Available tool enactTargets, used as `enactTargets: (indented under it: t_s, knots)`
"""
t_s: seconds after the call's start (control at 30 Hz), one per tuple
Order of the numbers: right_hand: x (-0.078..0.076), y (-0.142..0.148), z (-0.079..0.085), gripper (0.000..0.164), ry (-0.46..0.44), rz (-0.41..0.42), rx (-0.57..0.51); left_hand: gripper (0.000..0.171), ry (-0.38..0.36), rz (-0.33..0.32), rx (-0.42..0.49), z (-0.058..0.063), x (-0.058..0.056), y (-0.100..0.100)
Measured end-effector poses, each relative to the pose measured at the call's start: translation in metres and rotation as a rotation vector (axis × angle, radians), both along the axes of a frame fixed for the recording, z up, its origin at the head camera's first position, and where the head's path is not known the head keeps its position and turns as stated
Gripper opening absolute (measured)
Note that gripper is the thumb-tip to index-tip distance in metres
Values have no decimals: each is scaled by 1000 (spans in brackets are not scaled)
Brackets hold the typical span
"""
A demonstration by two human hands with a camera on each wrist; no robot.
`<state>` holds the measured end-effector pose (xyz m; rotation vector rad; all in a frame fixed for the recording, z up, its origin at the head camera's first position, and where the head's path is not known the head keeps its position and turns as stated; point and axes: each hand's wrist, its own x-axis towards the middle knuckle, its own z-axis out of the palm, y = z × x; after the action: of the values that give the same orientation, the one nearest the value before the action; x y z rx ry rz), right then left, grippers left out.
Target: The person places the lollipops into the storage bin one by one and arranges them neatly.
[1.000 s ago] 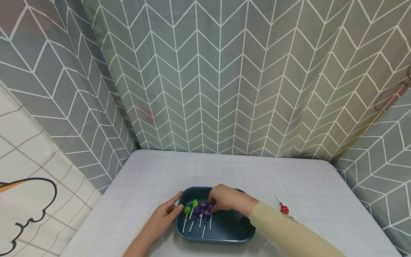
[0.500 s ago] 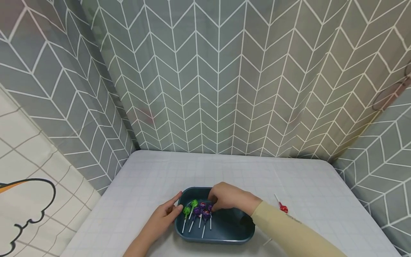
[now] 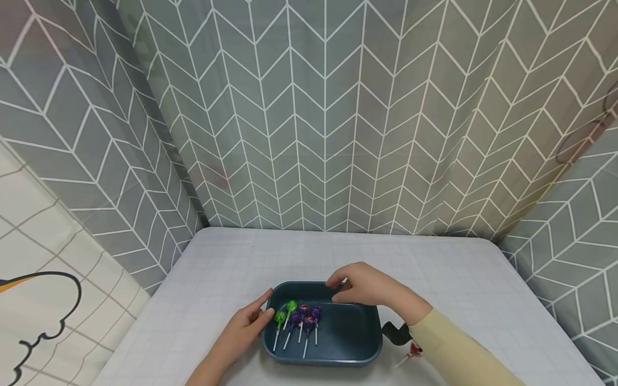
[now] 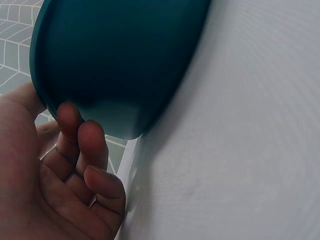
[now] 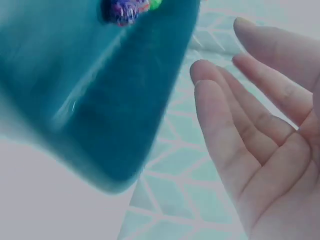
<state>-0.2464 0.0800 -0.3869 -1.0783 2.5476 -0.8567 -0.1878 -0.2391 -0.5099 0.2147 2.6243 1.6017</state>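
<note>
A dark blue-green tray sits on the white table. Inside, toward its left side, lie a green lollipop, another green one, and several purple lollipops, their white sticks pointing to the near side. At the tray's left end, my left hand grips the rim between thumb and fingers; the left wrist view has the fingertips against the outer wall. Over the tray's far right rim hovers my right hand, fingers spread and holding nothing. In the right wrist view, the palm faces the tray corner.
A red lollipop lies on the table to the right of the tray, partly covered by the right sleeve. A dark curved piece shows below the right wrist. Behind the table hangs a grey chevron-patterned curtain.
My right hand has left the purple lollipop in the tray and moved right and up, its fingers spreading. The left hand stays on the rim.
</note>
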Motion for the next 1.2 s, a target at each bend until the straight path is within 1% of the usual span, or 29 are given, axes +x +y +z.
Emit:
enactTargets:
  t_s: [0.17,0.47,0.67,0.77,1.03,1.2]
  knots:
    - [4,28,1,30,-15,-72,-37,57,6,0,-1,0,0,1]
    - [10,74,-8,35,-31,-179,-118,57,-4,3,0,2,2,1]
    - [18,101,-15,37,-40,-298,-133,58,-7,12,-5,2,1,2]
    - [21,112,-19,37,-64,-351,-142,57,-11,15,-3,2,1,2]
    - [30,141,-31,41,-140,-436,-202,58,-14,13,3,2,0,2]
    - [38,157,-41,44,-163,-502,-200,58,-19,17,6,1,0,3]
